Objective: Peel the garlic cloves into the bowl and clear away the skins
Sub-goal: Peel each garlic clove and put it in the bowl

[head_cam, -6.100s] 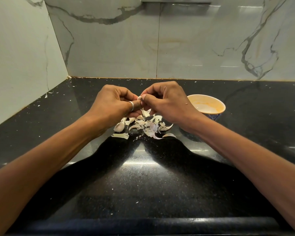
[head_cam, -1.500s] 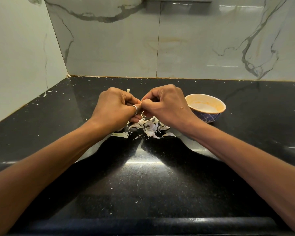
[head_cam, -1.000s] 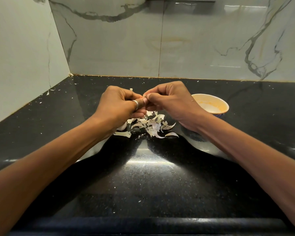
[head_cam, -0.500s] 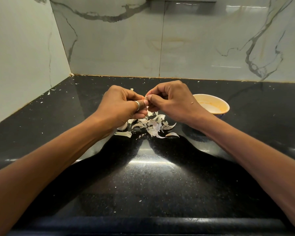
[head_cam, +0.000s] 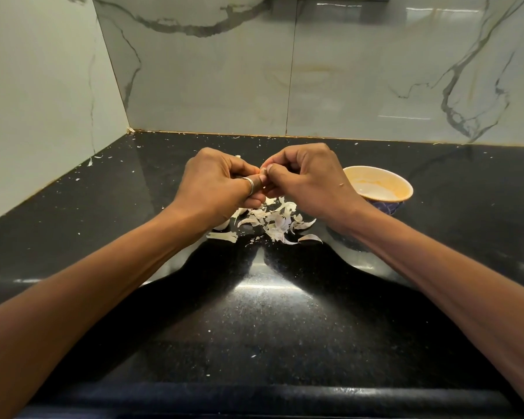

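The left hand (head_cam: 215,189) and right hand (head_cam: 310,182) both pinch one garlic clove (head_cam: 263,172) between thumbs and fingertips, above the pile of skins (head_cam: 273,222) at mid-countertop (head_cam: 254,316). The grip is unchanged from half a second ago. Fingers hide most of the clove, and the right hand covers the left side of the bowl (head_cam: 387,176).

Black speckled countertop (head_cam: 270,322), grey-veined white wall (head_cam: 360,80), orange bowl (head_cam: 378,189)

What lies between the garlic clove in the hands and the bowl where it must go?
Nothing visible does. The garlic clove is pinched between the left hand and right hand; the bowl stands open just right of the right hand. The garlic skins lie below the hands, off that path.
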`<state>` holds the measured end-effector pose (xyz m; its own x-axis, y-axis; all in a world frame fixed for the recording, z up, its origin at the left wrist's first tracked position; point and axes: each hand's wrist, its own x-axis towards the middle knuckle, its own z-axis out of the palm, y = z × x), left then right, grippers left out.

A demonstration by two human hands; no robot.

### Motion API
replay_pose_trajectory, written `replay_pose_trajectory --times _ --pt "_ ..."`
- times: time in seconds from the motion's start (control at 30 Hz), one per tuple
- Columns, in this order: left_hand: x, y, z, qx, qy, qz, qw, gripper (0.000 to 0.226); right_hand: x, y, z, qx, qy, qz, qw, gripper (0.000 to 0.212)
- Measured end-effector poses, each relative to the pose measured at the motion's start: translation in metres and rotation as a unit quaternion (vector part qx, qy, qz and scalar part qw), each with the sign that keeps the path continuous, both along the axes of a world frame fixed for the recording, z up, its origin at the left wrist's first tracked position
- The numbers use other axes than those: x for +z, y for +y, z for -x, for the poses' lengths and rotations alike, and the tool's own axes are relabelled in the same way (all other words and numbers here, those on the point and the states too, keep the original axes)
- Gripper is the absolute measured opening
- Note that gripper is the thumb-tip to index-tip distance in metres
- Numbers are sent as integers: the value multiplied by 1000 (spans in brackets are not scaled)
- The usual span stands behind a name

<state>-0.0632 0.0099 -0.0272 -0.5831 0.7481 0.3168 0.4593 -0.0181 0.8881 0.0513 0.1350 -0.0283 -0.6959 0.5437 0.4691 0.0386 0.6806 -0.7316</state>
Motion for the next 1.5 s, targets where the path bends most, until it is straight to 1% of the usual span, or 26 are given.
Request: replay_pose_trajectory --times 0.07,0.17,0.23,0.3,0.37,0.5,0.63,0.73,0.8,0.83,0.9,0.97,1.03,1.1,1.3,1.5 --pt "1 0 0 -6 -5 -4 1000 4 4 0 -2 31 2 84 996 16" --pt "3 -1 -1 -8 -12 -13 1000 5 12 -2 -7 92 21 209 973 12" --pt "3 -1 -1 -7 -4 -16 1000 5 13 -3 -8 102 29 243 964 10" --pt "2 0 0 -1 25 -15 1000 9 13 -3 -7 94 29 254 962 9" --pt "1 0 0 11 83 -14 996 11 13 -2 -7 74 16 238 968 9" --pt "-2 0 0 26 182 -16 983 9 10 2 -5 37 -15 146 989 13" --pt "-3 -1 -1 35 234 -15 972 8 6 2 -4 10 -18 69 997 12" --pt "-3 -1 -2 32 239 -16 970 9 4 2 -4 2 -22 45 999 13" --pt "-2 -1 -3 26 215 -13 976 9 6 2 -4 12 -21 65 998 15" --pt "-1 0 -3 21 187 -10 982 10 7 2 -4 21 -17 93 995 18" --pt "3 0 -3 3 90 -9 996 13 10 1 -4 47 -4 166 985 19" --pt "5 -1 -4 -26 -16 -14 999 12 13 0 -5 69 9 224 972 17" --pt "7 -2 -6 -50 -85 -23 995 9 14 0 -5 77 19 260 962 16" --pt "7 -1 -7 -61 -134 -28 989 8 14 1 -6 80 26 287 954 15" --pt "8 2 -7 -72 -215 -36 973 6 16 2 -6 96 31 342 934 18" --pt "14 1 -1 -78 -259 -71 960 17 17 0 -8 83 13 349 933 18"
